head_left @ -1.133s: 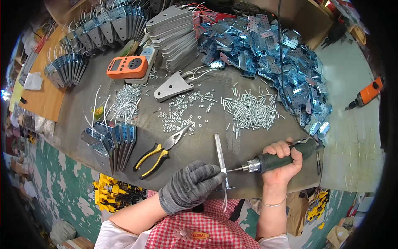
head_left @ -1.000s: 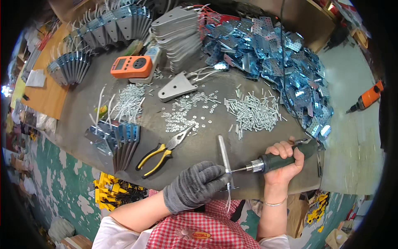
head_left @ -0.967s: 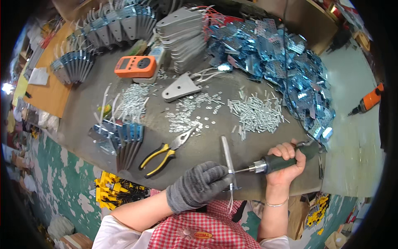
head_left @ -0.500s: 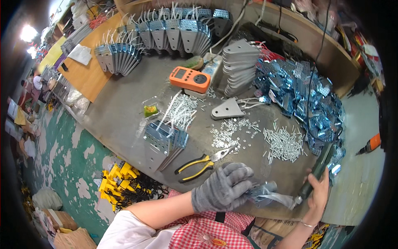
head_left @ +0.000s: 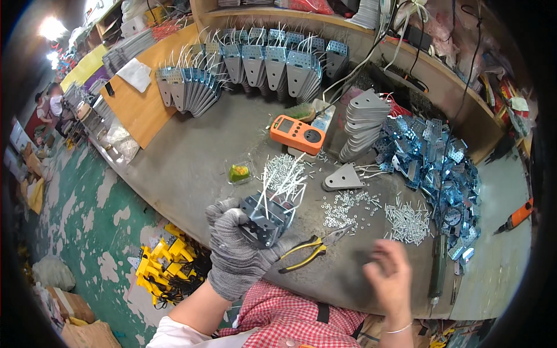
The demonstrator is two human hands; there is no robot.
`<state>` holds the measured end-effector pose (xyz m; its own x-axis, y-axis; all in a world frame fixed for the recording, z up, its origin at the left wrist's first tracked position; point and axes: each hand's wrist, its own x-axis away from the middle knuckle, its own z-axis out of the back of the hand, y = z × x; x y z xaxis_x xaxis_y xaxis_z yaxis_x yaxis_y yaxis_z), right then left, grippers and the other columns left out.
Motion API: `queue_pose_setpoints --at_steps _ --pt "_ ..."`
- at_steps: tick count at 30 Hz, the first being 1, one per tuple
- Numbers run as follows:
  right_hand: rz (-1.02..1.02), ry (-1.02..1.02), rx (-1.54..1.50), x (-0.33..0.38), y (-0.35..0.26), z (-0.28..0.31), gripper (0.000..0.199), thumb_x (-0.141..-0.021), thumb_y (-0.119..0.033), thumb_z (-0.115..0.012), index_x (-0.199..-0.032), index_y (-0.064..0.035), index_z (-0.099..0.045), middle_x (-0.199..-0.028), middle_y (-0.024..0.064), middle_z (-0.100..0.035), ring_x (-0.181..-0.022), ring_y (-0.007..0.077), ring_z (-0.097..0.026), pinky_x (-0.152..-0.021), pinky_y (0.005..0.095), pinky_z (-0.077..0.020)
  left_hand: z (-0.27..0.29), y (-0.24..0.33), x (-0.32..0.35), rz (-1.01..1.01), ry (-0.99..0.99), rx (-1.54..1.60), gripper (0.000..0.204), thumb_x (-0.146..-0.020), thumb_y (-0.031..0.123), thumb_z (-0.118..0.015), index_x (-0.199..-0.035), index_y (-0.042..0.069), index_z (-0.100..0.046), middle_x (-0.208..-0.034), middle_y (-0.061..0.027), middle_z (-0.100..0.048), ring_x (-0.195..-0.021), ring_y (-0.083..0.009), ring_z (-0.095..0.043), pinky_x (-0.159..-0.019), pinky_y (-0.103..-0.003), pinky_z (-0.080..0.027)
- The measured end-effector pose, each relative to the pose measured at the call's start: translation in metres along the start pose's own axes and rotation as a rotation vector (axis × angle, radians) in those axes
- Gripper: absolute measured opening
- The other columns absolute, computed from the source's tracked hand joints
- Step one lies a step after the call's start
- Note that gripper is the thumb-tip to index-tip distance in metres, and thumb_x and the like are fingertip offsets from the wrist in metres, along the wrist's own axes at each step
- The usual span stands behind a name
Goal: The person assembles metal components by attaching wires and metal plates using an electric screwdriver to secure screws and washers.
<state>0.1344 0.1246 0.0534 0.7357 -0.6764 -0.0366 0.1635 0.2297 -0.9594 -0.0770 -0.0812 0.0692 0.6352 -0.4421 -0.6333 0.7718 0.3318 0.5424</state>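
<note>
Two grips in my view. Left grip [head_left: 239,249], gloved, pinches a stack of metal plates [head_left: 266,221] at the near side of the counter [head_left: 191,153], left of the pliers [head_left: 321,242]. Right grip [head_left: 391,275], bare and blurred, hangs over the counter, fingers apart, loosely curled. I log the screwdriver [head_left: 439,269] farther right, near the blue brackets [head_left: 430,156].

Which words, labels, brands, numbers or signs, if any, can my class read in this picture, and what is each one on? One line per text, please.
None can be quoted; nothing reads clearly.
Orange meter: its markings are too small to read.
Orange patch on the checked apron: cut off by the lower edge, unreadable.
Green-and-yellow packet: any print is too small to read.
</note>
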Motion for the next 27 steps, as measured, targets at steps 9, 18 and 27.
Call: queue_pose_setpoints --at_steps 9,18,27 --pt "-0.255 -0.363 -0.384 -0.002 -0.025 -0.168 0.105 -0.084 -0.004 -0.078 -0.155 0.0043 -0.002 -0.157 0.0295 -0.022 -0.148 0.0343 -0.026 -0.118 0.0416 -0.0329 0.003 -0.064 0.024 0.656 -0.067 1.317 0.076 -0.091 0.05 -0.069 -0.142 0.003 -0.036 -0.137 -0.0118 -0.049 -0.126 -0.0243 -0.051 -0.108 -0.04 -0.041" --pt "-0.678 -0.203 -0.641 -0.006 -0.079 -0.209 0.035 -0.08 0.015 -0.053 -0.112 0.0049 -0.06 -0.104 0.01 -0.068 -0.096 0.019 -0.065 -0.083 0.0314 -0.0509 -0.003 -0.062 0.023 0.97 -0.424 1.416 0.062 -0.109 0.043 -0.031 -0.155 0.004 -0.024 -0.149 -0.0129 -0.04 -0.133 -0.0204 -0.044 -0.111 -0.032 -0.038" --pt "-0.311 -0.48 -0.437 -0.093 -0.138 -0.258 0.037 -0.07 0.014 -0.053 -0.104 0.0024 -0.06 -0.094 0.0114 -0.068 -0.093 0.0216 -0.065 -0.079 0.0294 -0.0498 0.042 -0.102 -0.056 0.803 -0.116 1.45 0.065 -0.106 0.047 -0.037 -0.154 0.004 -0.029 -0.139 -0.0095 -0.053 -0.121 -0.0186 -0.056 -0.096 -0.027 -0.049"
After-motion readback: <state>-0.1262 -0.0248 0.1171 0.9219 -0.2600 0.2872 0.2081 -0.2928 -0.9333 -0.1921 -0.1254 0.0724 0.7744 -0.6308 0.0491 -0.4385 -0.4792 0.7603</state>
